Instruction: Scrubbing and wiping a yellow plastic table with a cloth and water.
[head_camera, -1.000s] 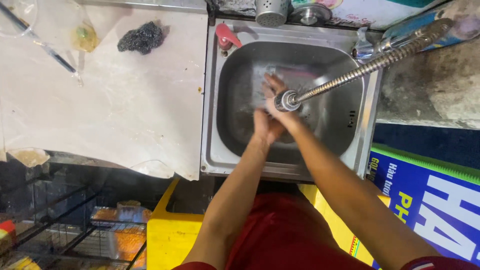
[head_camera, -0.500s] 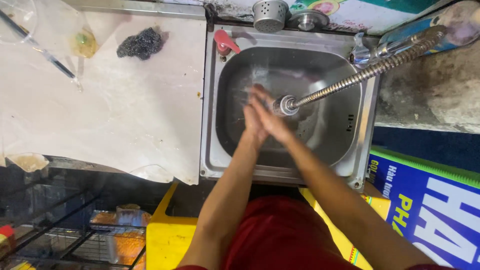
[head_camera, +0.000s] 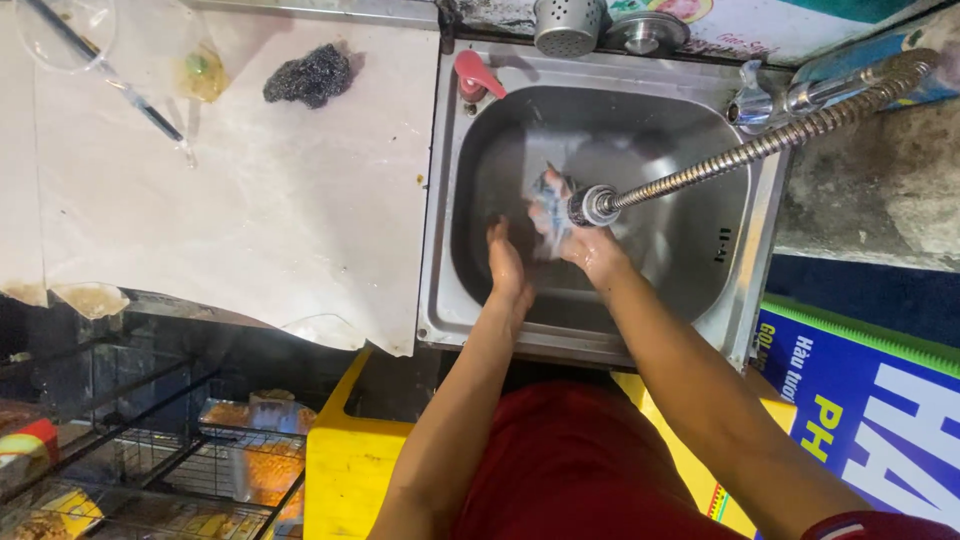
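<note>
The left hand is held flat and upright inside the stainless sink, fingers straight and released, gripping nothing. Just beside it the right hand sits under the spray head of the flexible coiled faucet hose, its fingers curled loosely; whether it pinches anything I cannot tell, because running water blurs the spot. Both hands look wet, and the water stream falls between them into the basin, so the rinsing appears to be under way rather than finished: the tap is running and neither hand has left the bowl.

Going from the left edge: a clear plastic cup with a dark straw lies on the pale tabletop, then a small crumpled plastic bag, then a dark scouring pad near the back. Below the tabletop's front edge a wire rack holds packaged goods. At the sink's back left corner stands a red pump top; behind the basin are a perforated metal cup and a round metal lid. Far right, a blue printed box leans beside a rough concrete ledge. The person's red garment fills the lower middle.
</note>
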